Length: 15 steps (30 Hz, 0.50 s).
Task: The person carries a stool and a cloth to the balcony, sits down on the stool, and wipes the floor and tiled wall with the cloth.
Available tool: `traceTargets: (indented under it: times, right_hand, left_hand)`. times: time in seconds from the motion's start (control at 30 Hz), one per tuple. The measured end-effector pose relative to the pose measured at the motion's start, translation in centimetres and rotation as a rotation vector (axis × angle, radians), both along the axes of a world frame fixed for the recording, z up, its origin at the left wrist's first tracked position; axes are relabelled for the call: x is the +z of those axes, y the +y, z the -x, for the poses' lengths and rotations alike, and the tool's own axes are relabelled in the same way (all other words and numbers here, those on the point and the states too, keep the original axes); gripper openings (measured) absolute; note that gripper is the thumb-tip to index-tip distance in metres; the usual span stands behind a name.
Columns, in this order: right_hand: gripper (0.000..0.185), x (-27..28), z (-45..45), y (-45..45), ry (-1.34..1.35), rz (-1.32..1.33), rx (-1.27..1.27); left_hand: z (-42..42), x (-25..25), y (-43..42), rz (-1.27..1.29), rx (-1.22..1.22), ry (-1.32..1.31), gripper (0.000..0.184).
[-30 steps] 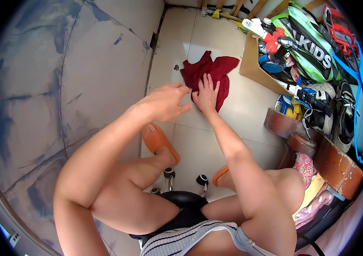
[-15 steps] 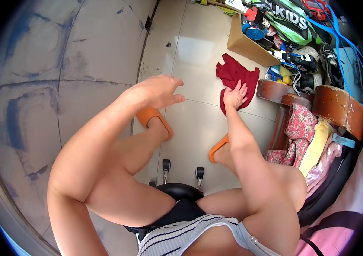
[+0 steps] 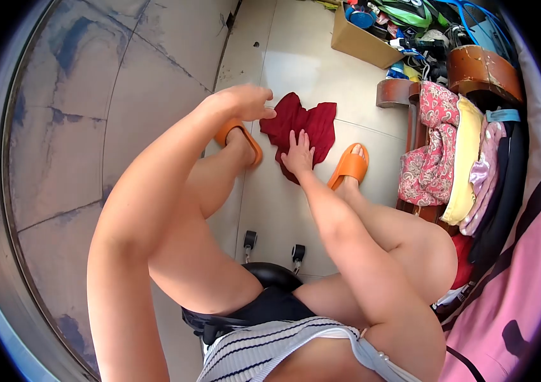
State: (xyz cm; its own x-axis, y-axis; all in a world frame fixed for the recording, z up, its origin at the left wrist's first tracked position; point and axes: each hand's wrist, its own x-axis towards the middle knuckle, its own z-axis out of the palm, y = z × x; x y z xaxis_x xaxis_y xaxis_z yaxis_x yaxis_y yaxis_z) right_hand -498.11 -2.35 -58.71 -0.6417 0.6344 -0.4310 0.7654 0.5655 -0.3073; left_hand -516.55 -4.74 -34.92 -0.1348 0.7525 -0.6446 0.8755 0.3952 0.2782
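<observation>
A dark red cloth (image 3: 315, 124) lies crumpled on the tiled floor between my feet. My right hand (image 3: 298, 155) rests flat on its lower part, fingers spread. To the cloth's upper left, my left hand (image 3: 248, 102) hovers with nothing in it, its fingers apart and slightly blurred. Its fingertips are close to the cloth's left edge; whether they touch it I cannot tell. An orange slipper (image 3: 353, 167) on my right foot is just right of the cloth. The other orange slipper (image 3: 256, 149) is partly hidden beneath my left forearm.
A cardboard box (image 3: 362, 41) full of mixed items stands at the upper right. Beside it, a worn wooden piece of furniture (image 3: 483, 70) has folded fabrics (image 3: 432, 172) draped over it. Black casters (image 3: 250, 239) show under my seat. A scuffed grey panel (image 3: 60, 165) fills the left side.
The red cloth has shifted left across the floor with my right hand on it, nearer my left hand. The view has also shifted, and my right slipper shows more fully.
</observation>
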Motion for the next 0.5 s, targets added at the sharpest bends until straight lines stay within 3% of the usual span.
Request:
traceTargets:
  times: [0.23, 0.37, 0.5]
  right_hand:
    - [0.068, 4.8, -0.7, -1.3, 0.154, 0.072, -0.158]
    - [0.066, 7.8, -4.0, -2.8, 0.099, 0.101, -0.004]
    - [0.064, 9.7, -7.5, -2.4, -0.037, 0.111, -0.017]
  left_hand:
    - [-3.6, 0.0, -2.6, -0.141, 0.004, 0.092, 0.048]
    - [-6.8, -0.8, -5.5, -0.401, -0.025, 0.144, 0.043]
    - [-9.1, -0.8, -7.8, -0.154, -0.09, 0.059, 0.038]
